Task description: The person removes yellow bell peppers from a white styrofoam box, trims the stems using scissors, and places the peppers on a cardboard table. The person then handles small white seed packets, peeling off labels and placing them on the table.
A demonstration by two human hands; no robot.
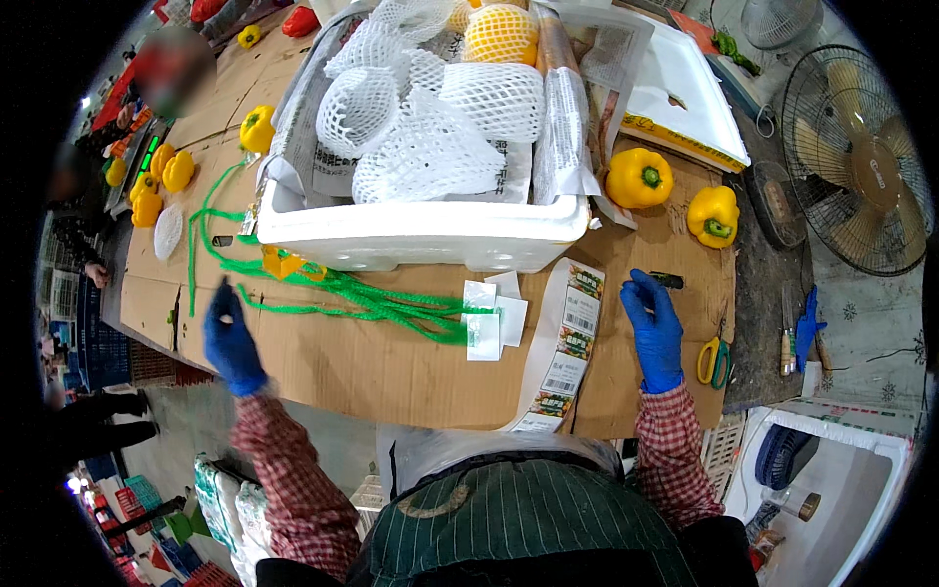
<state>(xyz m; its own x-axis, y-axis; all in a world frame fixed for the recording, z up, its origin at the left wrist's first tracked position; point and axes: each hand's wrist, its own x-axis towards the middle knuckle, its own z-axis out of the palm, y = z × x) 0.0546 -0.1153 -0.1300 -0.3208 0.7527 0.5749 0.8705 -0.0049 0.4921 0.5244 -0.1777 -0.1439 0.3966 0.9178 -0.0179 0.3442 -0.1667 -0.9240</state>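
Note:
My left hand (pixel 233 342), in a blue glove, hovers by the table's near left edge. Its fingers are loosely bent, with a gap beside the thumb and nothing visible in them. Green mesh strips (pixel 391 303) lie just beyond it, with white tags (pixel 484 323) at their right ends. My right hand (pixel 655 328), also blue-gloved, is open at the right, its fingers pointing away from me. A small dark object (pixel 667 280) lies beside its fingertips. Between my hands, a label strip (pixel 562 352) hangs toward the near edge. A white foam box (pixel 421 235) holds foam net sleeves (pixel 425 152) and a netted yellow pepper (pixel 501 37).
Yellow bell peppers (pixel 639 178) stand right of the box, others (pixel 178 171) at the left. Scissors (pixel 714 362) lie by the right edge. A foam lid (pixel 685 98) rests behind, a fan (pixel 866 166) stands far right. Another person's hand (pixel 98 274) shows far left.

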